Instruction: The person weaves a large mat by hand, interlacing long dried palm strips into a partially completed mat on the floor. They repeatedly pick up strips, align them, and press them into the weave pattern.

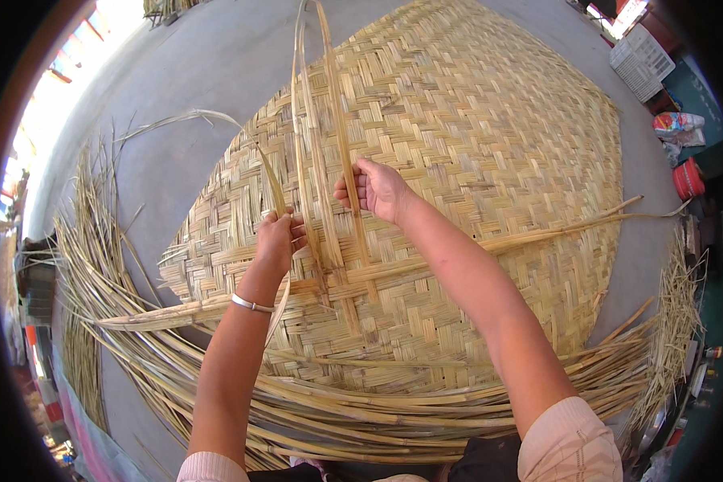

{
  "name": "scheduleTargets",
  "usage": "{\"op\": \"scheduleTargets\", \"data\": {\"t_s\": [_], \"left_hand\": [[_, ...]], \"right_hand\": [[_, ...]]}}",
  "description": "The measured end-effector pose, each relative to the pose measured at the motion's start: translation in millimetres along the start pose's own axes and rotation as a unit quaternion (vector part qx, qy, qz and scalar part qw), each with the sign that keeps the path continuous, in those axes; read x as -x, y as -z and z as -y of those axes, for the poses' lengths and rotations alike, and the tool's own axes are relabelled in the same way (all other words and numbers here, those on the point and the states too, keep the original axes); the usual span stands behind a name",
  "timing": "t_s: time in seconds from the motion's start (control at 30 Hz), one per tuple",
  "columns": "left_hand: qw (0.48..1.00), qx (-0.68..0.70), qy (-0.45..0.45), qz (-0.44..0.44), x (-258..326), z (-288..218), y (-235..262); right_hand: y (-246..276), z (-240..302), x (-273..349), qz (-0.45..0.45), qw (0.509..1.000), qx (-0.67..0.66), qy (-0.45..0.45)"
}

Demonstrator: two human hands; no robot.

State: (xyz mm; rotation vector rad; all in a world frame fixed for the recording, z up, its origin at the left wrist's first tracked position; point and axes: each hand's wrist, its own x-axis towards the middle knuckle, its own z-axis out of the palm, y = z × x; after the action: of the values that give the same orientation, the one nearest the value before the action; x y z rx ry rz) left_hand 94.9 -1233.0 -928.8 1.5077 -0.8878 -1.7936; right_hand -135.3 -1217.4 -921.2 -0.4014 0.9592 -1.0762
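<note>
A large woven mat of flat, straw-coloured split-cane strips lies before me. My left hand, with a bracelet at the wrist, pinches a cane strip whose loose end arches away to the left. Farther right, my right hand has its fingers closed round another upright cane strip. Between the hands, more strips rise from the weave and loop over at the top. Several long strips run crosswise over the mat, just nearer to me than both hands.
Bundles of long loose cane curve along the near edge and up the left side. Dry stalks are heaped at the right. Beyond them are a red spool, a plastic packet and a white crate. The floor is grey.
</note>
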Motion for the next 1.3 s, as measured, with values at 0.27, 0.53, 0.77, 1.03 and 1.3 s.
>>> {"op": "scheduleTargets", "data": {"t_s": [0.27, 0.53, 0.77, 1.03, 1.3], "left_hand": [[0.979, -0.114, -0.035, 0.164, 11, -29, 7], [0.932, -0.287, -0.016, 0.222, 14, -51, 7], [0.905, -0.415, -0.014, 0.093, 21, -50, 21], [0.864, -0.496, -0.013, 0.086, 23, -64, 62], [0.808, -0.578, -0.074, 0.088, 34, -73, 87]], "right_hand": [[-13, 2, -10, 0.15, 0.986, -0.012, -0.077], [-12, 8, -11, 0.067, 0.99, -0.076, 0.098], [24, 61, 35, 0.017, 0.951, -0.169, 0.259], [86, 129, 137, -0.077, 0.907, -0.104, 0.4], [166, 122, 173, -0.245, 0.872, -0.108, 0.409]]}}
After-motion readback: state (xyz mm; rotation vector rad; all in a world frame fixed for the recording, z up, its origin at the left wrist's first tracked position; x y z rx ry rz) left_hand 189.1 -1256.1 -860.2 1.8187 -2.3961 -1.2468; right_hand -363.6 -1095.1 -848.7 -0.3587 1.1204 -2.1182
